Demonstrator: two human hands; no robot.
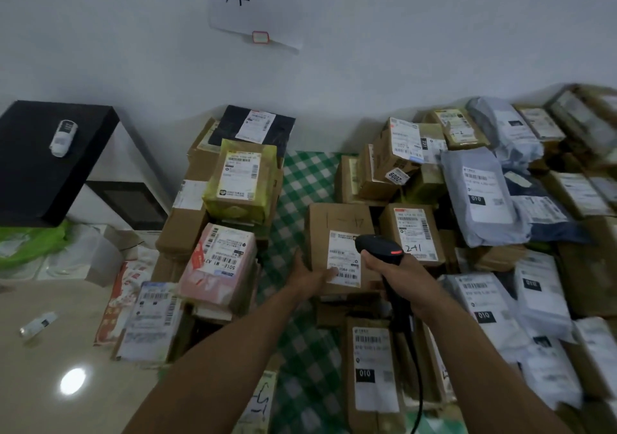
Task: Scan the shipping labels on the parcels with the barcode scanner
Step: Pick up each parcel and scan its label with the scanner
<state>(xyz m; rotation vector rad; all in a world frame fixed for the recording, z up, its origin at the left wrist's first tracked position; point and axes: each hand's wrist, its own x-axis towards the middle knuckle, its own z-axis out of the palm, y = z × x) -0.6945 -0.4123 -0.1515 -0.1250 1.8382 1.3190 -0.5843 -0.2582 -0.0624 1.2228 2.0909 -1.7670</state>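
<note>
A brown cardboard parcel (334, 230) with a white shipping label (344, 260) lies in the middle of the pile. My left hand (310, 275) rests on its near left edge, fingers stretched onto the label. My right hand (397, 275) grips the handle of a black barcode scanner (379, 248), whose head with a red mark hovers over the label's right side. The scanner's black cable (417, 377) hangs down toward me. Right next to it sits another labelled box marked 241 (414, 233).
Several labelled boxes and grey mailer bags (480, 196) crowd the right side. A stack with a pink parcel (220, 263) and a yellow-green parcel (240, 179) stands left, across a strip of green checked cloth (300, 186). A black box (46, 159) sits far left by the wall.
</note>
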